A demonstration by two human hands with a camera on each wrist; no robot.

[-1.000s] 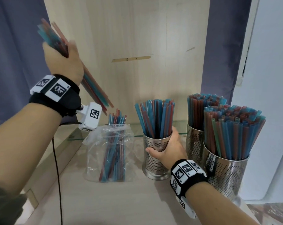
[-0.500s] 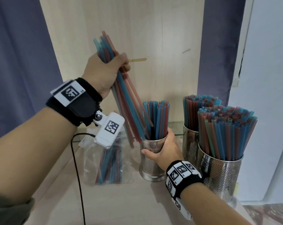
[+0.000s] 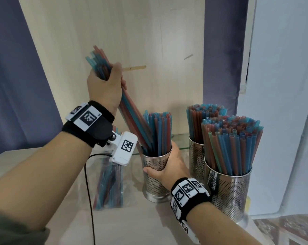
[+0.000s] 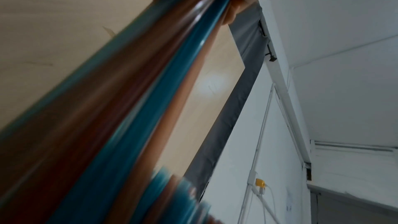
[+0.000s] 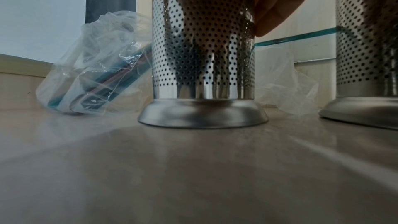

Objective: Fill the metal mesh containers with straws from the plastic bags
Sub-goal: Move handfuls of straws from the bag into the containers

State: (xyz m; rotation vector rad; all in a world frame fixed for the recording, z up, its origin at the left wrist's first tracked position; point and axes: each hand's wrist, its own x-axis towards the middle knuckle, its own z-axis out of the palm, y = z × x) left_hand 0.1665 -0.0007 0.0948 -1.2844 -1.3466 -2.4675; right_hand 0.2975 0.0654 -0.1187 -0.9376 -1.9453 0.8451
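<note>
My left hand point(image 3: 105, 85) grips a bundle of blue and red straws point(image 3: 130, 110), tilted, with its lower ends inside the left metal mesh container point(image 3: 154, 181). That container stands upright on the counter, partly filled with straws. My right hand point(image 3: 169, 167) is wrapped round its upper wall; in the right wrist view the fingers point(image 5: 277, 4) curl round the perforated container point(image 5: 203, 48). The left wrist view shows the straw bundle point(image 4: 120, 108) close up, blurred. A clear plastic bag point(image 3: 110, 184) with more straws lies left of the container.
Two more mesh containers, one at the back point(image 3: 196, 156) and one at the front right point(image 3: 231, 191), stand packed with straws. A glass shelf edge point(image 5: 297, 37) runs behind them. An empty crumpled bag point(image 5: 286, 81) lies behind the held container. A black cable point(image 3: 89, 191) crosses the counter.
My left hand has swung the straw bundle from high on the left down and right, until its lower ends entered the container. The right hand kept its hold on the container.
</note>
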